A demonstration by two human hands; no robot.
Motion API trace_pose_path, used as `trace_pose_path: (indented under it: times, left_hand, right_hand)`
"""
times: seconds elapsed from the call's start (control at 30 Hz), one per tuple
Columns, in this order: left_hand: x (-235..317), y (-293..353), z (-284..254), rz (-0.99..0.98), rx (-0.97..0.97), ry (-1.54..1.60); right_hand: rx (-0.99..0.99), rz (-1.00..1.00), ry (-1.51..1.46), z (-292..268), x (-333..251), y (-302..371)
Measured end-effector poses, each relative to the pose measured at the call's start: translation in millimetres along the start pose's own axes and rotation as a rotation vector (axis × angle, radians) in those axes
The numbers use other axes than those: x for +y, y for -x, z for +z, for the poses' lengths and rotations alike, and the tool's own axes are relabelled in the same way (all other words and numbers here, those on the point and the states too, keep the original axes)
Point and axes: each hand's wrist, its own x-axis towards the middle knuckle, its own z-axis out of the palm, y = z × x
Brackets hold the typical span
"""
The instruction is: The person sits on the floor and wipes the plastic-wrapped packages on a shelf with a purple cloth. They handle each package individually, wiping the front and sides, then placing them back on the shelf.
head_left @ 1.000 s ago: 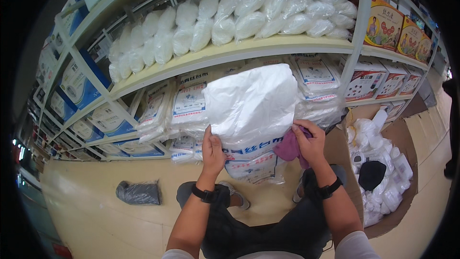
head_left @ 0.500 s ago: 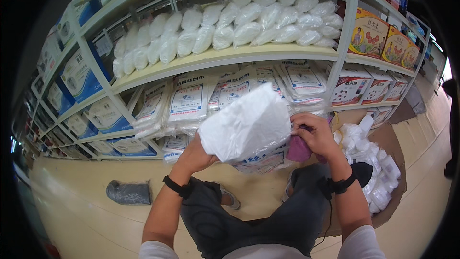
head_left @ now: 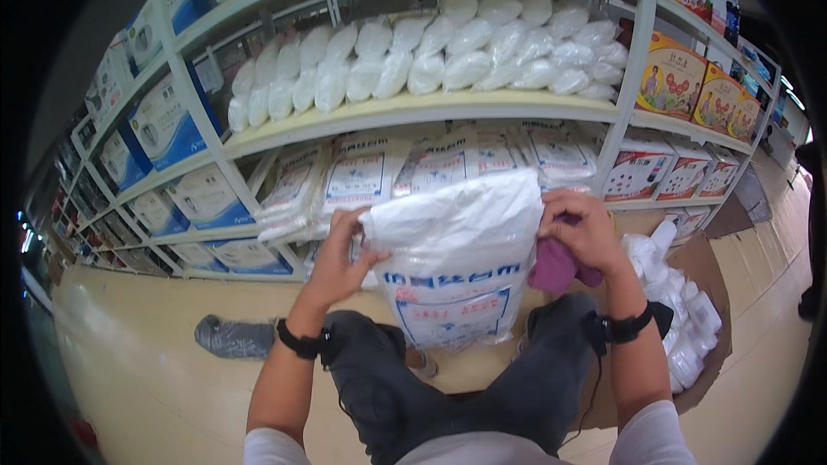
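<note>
A white plastic-wrapped package (head_left: 452,250) with blue and red print hangs upright before my knees. My left hand (head_left: 340,260) grips its upper left edge, fingertips at the corner and thumb lower down. At the opposite top corner, my right hand (head_left: 587,228) is closed with thumb and fingers pinching the edge. A crumpled purple cloth (head_left: 556,269) dangles beneath the right hand, gathered in its lower fingers. Behind the package, similar printed packages (head_left: 357,174) lie stacked on the shelf.
Clear-wrapped white bundles (head_left: 465,34) fill the shelf (head_left: 431,110) above. Boxes (head_left: 185,120) stand at left, orange boxes (head_left: 672,73) at right. A dark wrapped bundle (head_left: 233,337) lies on the floor to the left. White bagged items (head_left: 680,310) sit on cardboard at right.
The package has swung from tilted to upright, so its printed front now shows. My left hand has moved up its left edge; the right stays at the top right corner with the purple cloth.
</note>
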Motion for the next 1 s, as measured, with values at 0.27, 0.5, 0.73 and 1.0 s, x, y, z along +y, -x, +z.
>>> trace_pose_path:
  times: [0.27, 0.5, 0.73, 1.0]
  left_hand:
    - [42, -18, 1, 0.158, 0.026, -0.040]
    - [43, -39, 8, 0.076, -0.049, -0.138]
    - [41, -44, 8, 0.204, -0.033, -0.152]
    - [22, -41, 10, 0.114, -0.288, -0.389]
  right_hand:
    - [0.072, -0.023, 0.082, -21, -20, 1]
    - [0.038, 0.027, -0.002, -29, -4, -8]
    - [0.025, 0.047, -0.042, -29, 1, -7]
    - [-0.060, -0.010, -0.009, -20, -24, -8]
